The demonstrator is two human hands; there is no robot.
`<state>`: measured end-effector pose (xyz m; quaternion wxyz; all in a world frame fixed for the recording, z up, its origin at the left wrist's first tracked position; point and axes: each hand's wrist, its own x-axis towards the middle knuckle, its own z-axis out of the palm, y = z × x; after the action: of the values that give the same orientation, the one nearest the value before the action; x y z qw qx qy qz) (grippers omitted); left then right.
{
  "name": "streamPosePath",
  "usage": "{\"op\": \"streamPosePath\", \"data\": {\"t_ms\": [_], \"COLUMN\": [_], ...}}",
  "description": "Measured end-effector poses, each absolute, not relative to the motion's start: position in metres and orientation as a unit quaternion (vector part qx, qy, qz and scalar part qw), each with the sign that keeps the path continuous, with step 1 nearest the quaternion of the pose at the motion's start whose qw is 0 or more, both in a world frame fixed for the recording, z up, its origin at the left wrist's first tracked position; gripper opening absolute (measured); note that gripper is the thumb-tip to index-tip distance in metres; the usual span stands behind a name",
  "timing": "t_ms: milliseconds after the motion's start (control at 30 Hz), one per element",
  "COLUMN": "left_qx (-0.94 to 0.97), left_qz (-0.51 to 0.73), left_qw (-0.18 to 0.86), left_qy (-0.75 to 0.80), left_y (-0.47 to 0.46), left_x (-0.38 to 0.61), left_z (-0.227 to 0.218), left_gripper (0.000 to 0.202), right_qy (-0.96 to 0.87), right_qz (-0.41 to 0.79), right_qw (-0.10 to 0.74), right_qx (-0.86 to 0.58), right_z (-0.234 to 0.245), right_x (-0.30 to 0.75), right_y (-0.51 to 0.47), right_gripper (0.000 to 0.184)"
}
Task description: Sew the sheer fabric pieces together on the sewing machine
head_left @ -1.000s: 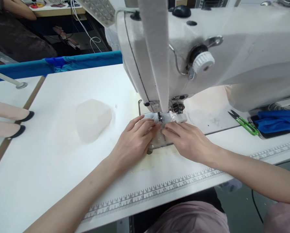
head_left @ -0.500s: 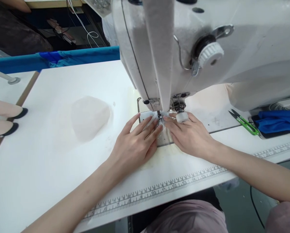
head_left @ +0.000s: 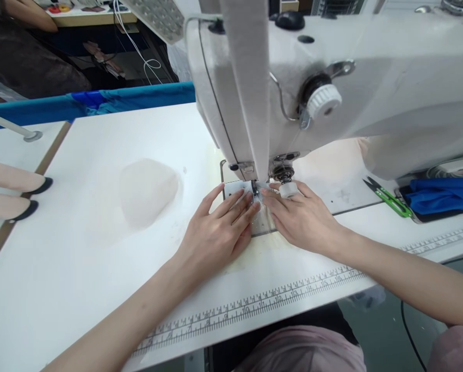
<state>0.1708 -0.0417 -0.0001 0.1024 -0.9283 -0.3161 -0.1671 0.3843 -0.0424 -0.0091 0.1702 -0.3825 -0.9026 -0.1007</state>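
My left hand [head_left: 215,232] lies flat on the metal needle plate [head_left: 259,223], fingers stretched out, pressing a small sheer white fabric piece [head_left: 242,194] towards the presser foot [head_left: 255,190]. My right hand [head_left: 301,217] rests flat on the other side, its fingertips touching the same fabric just right of the needle. A white thimble-like cap [head_left: 288,190] sits at one finger of this hand. The white sewing machine [head_left: 312,88] rises over both hands, and a wide white tape [head_left: 250,88] hangs down in front of it.
A pile of sheer white pieces [head_left: 146,191] lies left of the machine. Green thread snips [head_left: 390,199] and blue cloth [head_left: 444,195] lie at the right. A ruler strip [head_left: 255,305] runs along the table's front edge. Pale tapered forms with dark tips [head_left: 14,191] lie at the far left.
Both hands have slid forward towards the needle and flattened over the fabric. The view has shifted slightly.
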Motion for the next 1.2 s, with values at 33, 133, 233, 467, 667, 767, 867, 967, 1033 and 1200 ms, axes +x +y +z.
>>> {"op": "streamPosePath", "data": {"t_ms": [33, 133, 233, 467, 667, 767, 867, 967, 1033, 1200], "left_qx": [-0.928, -0.928, -0.927, -0.926, -0.923, -0.936, -0.944, -0.938, -0.931, -0.922], "left_qz": [-0.167, -0.168, -0.171, -0.169, -0.192, -0.204, -0.201, -0.219, -0.237, -0.241], "left_qw": [0.105, 0.109, 0.110, 0.114, 0.134, 0.125, 0.132, 0.133, 0.105, 0.098], "left_qy": [-0.316, -0.314, -0.315, -0.318, -0.305, -0.257, -0.225, -0.233, -0.257, -0.287], "left_y": [-0.042, -0.042, -0.042, -0.041, -0.045, -0.050, -0.053, -0.054, -0.053, -0.055], "left_x": [0.171, 0.171, 0.170, 0.172, 0.170, 0.168, 0.166, 0.166, 0.168, 0.172], "left_z": [0.000, 0.000, -0.001, -0.002, -0.003, -0.002, -0.002, -0.004, -0.005, -0.008], "left_gripper": [0.036, 0.036, 0.036, 0.036, 0.031, 0.037, 0.040, 0.026, 0.021, 0.028], "right_qy": [-0.902, -0.902, -0.903, -0.903, -0.904, -0.914, -0.925, -0.934, -0.937, -0.931], "right_qz": [-0.103, -0.099, -0.093, -0.100, -0.109, -0.095, -0.029, 0.038, 0.042, -0.069], "right_qw": [0.172, 0.177, 0.177, 0.179, 0.210, 0.234, 0.241, 0.222, 0.201, 0.229], "right_qx": [-0.381, -0.381, -0.381, -0.378, -0.356, -0.319, -0.291, -0.277, -0.283, -0.276], "right_z": [-0.009, -0.009, -0.008, -0.008, -0.009, -0.007, -0.001, 0.004, 0.005, -0.001], "right_x": [0.384, 0.384, 0.384, 0.384, 0.385, 0.389, 0.394, 0.398, 0.398, 0.395], "right_y": [-0.042, -0.042, -0.042, -0.041, -0.043, -0.045, -0.046, -0.046, -0.046, -0.047], "right_gripper": [0.025, 0.024, 0.024, 0.023, 0.026, 0.026, 0.021, 0.054, 0.069, 0.019]}}
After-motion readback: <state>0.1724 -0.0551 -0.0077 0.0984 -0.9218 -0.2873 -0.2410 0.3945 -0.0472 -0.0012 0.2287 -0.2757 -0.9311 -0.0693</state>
